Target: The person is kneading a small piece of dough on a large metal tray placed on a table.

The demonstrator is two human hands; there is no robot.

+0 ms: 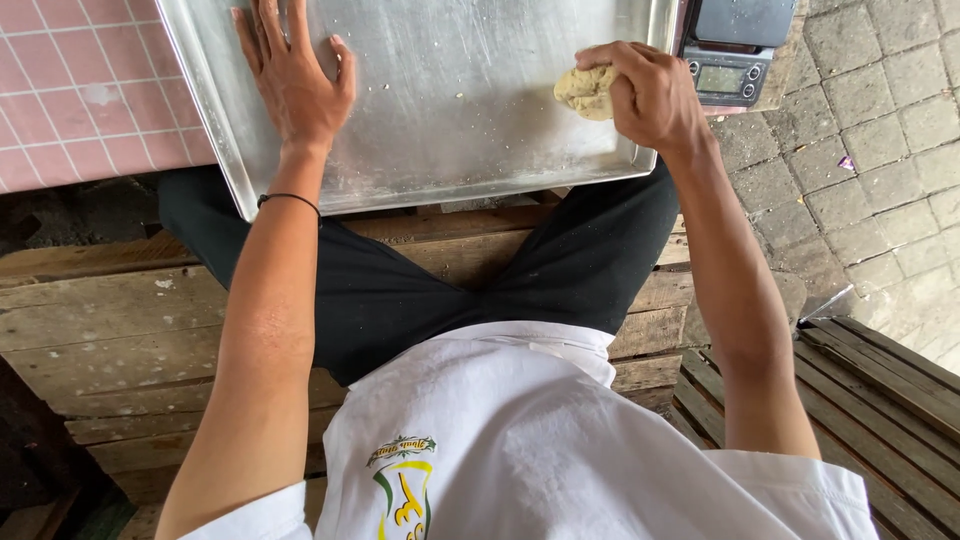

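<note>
A large metal baking tray [450, 120] lies in front of me over my knees. My left hand [295, 80] rests flat on the tray's left side, fingers spread, holding nothing. My right hand [650, 95] is at the tray's right side, curled around a pale lump of dough [585, 92], which touches the tray surface. A thin black band circles my left wrist.
A small digital scale [730, 60] stands just beyond the tray's right edge. A pink tiled surface [80, 90] lies to the left. I sit on a wooden plank bench [110, 330]; paving stones [880, 130] and a slatted wooden pallet [880, 390] are to the right.
</note>
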